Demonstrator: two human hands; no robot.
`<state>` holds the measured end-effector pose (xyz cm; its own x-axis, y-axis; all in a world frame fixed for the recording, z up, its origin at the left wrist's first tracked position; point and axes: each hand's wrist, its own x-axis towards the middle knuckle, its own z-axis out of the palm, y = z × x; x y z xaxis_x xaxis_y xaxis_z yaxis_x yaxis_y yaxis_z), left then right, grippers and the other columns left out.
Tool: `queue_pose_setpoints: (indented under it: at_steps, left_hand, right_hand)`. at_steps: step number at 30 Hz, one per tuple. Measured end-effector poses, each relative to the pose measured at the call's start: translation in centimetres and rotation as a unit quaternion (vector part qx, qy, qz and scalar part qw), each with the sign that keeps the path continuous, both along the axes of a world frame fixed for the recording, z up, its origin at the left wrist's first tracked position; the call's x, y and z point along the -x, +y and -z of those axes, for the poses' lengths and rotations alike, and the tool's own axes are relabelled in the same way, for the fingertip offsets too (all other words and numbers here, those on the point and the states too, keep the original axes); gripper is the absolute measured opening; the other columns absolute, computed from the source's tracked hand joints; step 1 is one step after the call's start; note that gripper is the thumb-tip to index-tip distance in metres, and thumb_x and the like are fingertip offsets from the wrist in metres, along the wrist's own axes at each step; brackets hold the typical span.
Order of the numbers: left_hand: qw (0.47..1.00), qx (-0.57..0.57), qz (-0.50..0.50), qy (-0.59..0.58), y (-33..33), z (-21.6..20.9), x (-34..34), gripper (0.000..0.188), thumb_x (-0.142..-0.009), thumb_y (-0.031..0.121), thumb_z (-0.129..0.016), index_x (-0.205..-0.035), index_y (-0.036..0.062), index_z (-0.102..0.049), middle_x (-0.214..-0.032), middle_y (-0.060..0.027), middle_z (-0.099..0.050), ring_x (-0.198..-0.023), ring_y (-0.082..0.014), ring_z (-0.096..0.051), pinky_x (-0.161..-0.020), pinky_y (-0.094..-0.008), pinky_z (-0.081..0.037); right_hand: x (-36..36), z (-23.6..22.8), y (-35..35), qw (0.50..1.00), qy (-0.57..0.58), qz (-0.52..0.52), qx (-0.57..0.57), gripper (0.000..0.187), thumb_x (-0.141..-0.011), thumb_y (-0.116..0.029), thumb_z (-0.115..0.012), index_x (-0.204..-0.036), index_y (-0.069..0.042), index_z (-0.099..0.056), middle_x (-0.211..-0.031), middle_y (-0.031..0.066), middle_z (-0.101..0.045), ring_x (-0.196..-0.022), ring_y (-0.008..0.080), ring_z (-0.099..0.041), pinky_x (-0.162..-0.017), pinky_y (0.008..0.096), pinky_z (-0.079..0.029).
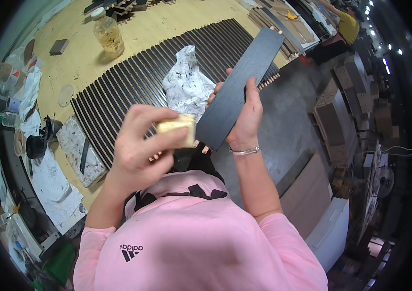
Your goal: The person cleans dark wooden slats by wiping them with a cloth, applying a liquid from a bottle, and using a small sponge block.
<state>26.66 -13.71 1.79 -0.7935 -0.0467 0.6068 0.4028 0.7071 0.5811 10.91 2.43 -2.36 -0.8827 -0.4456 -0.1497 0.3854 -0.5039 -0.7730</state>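
Counter (147,24): close row of dark slats (135,80), crumpled stained white cloth (186,89) lying over them; capped jar (109,40) beyond. Left hand (140,143) pinches yellow sponge (182,127) just beside near end of dark-grey board (242,87); right hand (247,123) clamped around board. Sponge–board contact: cannot tell.

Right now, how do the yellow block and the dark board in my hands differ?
The yellow block is pale, while the dark board is nearly black. The block is short and chunky; the board is long and flat. Your left hand grips the block, while your right hand holds the board at a slant. Both are held in bare hands.
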Motion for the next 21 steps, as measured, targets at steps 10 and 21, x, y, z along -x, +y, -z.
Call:
queue_pose_setpoints:
  at_steps: [10,21]
  left_hand:
    - [0.997,-0.065,-0.016,-0.04,-1.0,1.7,0.1,0.043,-0.058,-0.002,-0.066,-0.098,0.0085,-0.074,-0.108,-0.0117,-0.066,-0.095,-0.0301,-0.061,-0.08,-0.0386,-0.051]
    - [0.984,-0.16,-0.035,-0.067,-2.5,2.8,-0.3,0.042,-0.061,-0.003,-0.064,-0.101,0.0052,-0.074,-0.108,-0.0123,-0.067,-0.098,-0.026,-0.063,-0.083,-0.0324,-0.051]
  right_hand:
    - [0.0,0.3,0.2,0.998,-0.052,-0.023,0.031,0.053,-0.103,-0.053,-0.033,-0.126,-0.007,-0.047,-0.085,0.0118,-0.06,-0.069,0.0256,-0.063,-0.06,0.0402,-0.054]
    - [-0.1,0.9,1.3,0.988,-0.074,-0.106,0.08,0.051,-0.103,-0.049,-0.04,-0.128,-0.005,-0.047,-0.083,0.0123,-0.062,-0.066,0.0252,-0.063,-0.058,0.0369,-0.053]
